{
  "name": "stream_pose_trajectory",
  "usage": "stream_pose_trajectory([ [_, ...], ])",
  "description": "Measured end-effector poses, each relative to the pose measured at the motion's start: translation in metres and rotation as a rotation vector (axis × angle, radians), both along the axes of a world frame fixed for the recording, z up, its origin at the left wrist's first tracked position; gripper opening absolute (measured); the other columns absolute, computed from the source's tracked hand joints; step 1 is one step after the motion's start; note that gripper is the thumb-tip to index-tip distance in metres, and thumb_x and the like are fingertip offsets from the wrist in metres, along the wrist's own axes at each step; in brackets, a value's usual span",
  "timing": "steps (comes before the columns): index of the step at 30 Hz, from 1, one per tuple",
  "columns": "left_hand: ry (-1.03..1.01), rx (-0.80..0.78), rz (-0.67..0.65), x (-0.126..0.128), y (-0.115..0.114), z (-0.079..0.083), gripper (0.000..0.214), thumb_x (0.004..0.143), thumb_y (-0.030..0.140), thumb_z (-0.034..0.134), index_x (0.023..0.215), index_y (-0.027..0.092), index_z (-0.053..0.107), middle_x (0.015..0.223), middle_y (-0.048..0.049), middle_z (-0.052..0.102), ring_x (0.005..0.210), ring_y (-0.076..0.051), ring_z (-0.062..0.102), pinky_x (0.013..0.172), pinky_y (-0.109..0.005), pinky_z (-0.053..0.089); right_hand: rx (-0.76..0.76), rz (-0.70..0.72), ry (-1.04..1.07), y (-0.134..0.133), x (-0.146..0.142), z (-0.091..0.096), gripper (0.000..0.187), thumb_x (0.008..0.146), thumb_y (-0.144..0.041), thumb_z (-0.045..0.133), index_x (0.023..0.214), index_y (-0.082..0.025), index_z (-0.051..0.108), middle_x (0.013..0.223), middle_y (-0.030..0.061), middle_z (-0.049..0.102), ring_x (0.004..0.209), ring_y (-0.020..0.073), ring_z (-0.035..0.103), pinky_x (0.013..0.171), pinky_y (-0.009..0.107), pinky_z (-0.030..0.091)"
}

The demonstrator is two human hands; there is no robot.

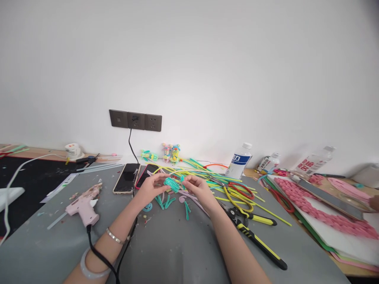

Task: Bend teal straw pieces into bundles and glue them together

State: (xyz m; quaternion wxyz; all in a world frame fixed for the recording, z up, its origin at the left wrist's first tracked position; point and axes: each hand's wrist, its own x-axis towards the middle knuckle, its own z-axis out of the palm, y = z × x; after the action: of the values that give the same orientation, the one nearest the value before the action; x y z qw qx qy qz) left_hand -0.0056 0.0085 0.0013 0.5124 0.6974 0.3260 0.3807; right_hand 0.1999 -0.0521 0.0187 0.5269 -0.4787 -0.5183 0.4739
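Over the middle of the grey mat, my left hand pinches a teal bundle of pipe cleaners. Close on its right, my right hand is closed on a small teal pipe cleaner piece, held against or just beside the bundle; I cannot tell which. Below the hands lie short bent teal pieces and a lilac curl. Behind them spreads a heap of yellow and green pipe cleaners.
A pink glue gun with a black cord lies left. Yellow-black pliers and scissors are right. Phones, a bottle and small pipe cleaner figures stand or lie behind. Pink braided work and part of another person's hand are far right.
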Motion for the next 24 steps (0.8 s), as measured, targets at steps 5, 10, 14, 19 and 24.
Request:
stream_pose_trajectory([
  [5,-0.015,0.004,0.006,0.001,0.000,-0.002,0.033,0.072,0.033,0.076,0.098,0.016,0.064,0.096,-0.0087,0.072,0.091,-0.024,0.070,0.080,-0.035,0.057,-0.049,0.079,0.075,0.003,-0.002,-0.013,0.037,0.070,-0.049,0.078,0.074,-0.016,0.061,0.058,-0.0066,0.044,0.051,0.0072,0.029,0.049,0.024,0.019],
  [10,-0.007,-0.020,-0.029,0.002,-0.002,0.000,0.037,0.073,0.036,0.075,0.103,0.015,0.066,0.101,-0.0087,0.072,0.087,-0.023,0.070,0.079,-0.036,0.058,-0.047,0.066,0.100,0.003,-0.004,-0.016,0.036,0.070,-0.049,0.079,0.072,-0.017,0.063,0.056,-0.0062,0.045,0.049,0.0071,0.032,0.047,0.024,0.022],
  [14,-0.017,-0.057,-0.032,0.002,-0.003,0.000,0.040,0.074,0.037,0.075,0.105,0.015,0.066,0.100,-0.0090,0.073,0.090,-0.024,0.071,0.081,-0.038,0.058,-0.044,0.046,0.083,0.002,-0.006,-0.015,0.036,0.069,-0.049,0.079,0.069,-0.017,0.063,0.054,-0.0056,0.048,0.048,0.0076,0.035,0.047,0.023,0.026],
  [19,-0.040,-0.082,-0.064,0.002,-0.003,0.000,0.042,0.074,0.036,0.076,0.108,0.015,0.066,0.105,-0.0109,0.074,0.099,-0.025,0.070,0.086,-0.038,0.057,-0.040,0.031,0.062,0.000,-0.009,-0.014,0.037,0.067,-0.051,0.080,0.069,-0.018,0.064,0.054,-0.0049,0.050,0.048,0.0083,0.038,0.047,0.024,0.031],
  [24,-0.052,-0.083,-0.028,0.002,-0.003,-0.001,0.041,0.072,0.034,0.078,0.104,0.014,0.065,0.100,-0.0108,0.073,0.094,-0.025,0.070,0.083,-0.038,0.058,-0.012,0.016,0.030,-0.001,-0.009,-0.013,0.037,0.068,-0.052,0.078,0.069,-0.019,0.062,0.057,-0.0043,0.048,0.052,0.0093,0.038,0.048,0.023,0.032],
])
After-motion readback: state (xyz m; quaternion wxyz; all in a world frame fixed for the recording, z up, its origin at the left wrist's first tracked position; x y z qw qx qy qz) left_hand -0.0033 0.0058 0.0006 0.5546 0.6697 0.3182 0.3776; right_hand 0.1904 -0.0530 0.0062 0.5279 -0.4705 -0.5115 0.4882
